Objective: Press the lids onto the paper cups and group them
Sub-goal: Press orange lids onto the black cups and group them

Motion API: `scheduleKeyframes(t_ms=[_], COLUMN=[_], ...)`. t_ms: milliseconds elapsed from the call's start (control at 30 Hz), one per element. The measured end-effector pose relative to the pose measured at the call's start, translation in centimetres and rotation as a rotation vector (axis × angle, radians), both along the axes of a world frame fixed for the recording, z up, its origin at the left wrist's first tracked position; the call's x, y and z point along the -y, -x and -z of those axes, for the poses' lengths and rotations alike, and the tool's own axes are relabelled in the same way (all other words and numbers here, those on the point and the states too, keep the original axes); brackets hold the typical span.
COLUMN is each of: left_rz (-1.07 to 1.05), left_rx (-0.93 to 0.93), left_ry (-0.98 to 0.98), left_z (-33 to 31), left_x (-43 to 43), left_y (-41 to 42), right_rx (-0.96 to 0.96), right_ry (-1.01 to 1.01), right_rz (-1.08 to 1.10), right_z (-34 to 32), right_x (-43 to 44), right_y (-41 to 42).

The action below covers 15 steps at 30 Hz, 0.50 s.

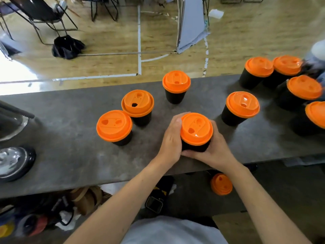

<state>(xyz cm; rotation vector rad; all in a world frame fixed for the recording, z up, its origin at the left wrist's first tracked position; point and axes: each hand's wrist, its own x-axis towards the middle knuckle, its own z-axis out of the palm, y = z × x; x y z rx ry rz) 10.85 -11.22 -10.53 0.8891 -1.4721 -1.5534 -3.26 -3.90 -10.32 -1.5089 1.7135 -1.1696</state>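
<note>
A black paper cup with an orange lid (196, 128) stands near the front edge of the grey table (73, 155). My left hand (173, 138) grips its left side and my right hand (215, 148) wraps round its right side and base. Two lidded cups (114, 126) (137, 103) stand touching at the left. One lidded cup (176, 81) stands at the back middle, another (242, 104) to the right. Several more lidded cups (305, 87) are grouped at the far right.
A loose orange lid (221, 184) lies on the floor below the table's front edge. Shiny metal objects (14, 161) sit at the table's left end. Bags and clutter lie under the table. A person's sleeve (319, 50) shows at the far right.
</note>
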Motion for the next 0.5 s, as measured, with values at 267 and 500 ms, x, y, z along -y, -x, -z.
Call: scheduleKeyframes(t_ms=[267, 500], left_rz=[0.056, 0.014], left_rx=[0.066, 0.081], left_ry=[-0.02, 0.102], left_z=[-1.1, -0.6], left_x=[0.7, 0.5], left_y=[0.4, 0.7], right_rx=[-0.009, -0.047], right_ry=[0.06, 0.076], right_rz=[0.021, 0.071], right_z=[-0.1, -0.1], right_x=[0.2, 0.2], right_y=[0.3, 0.0])
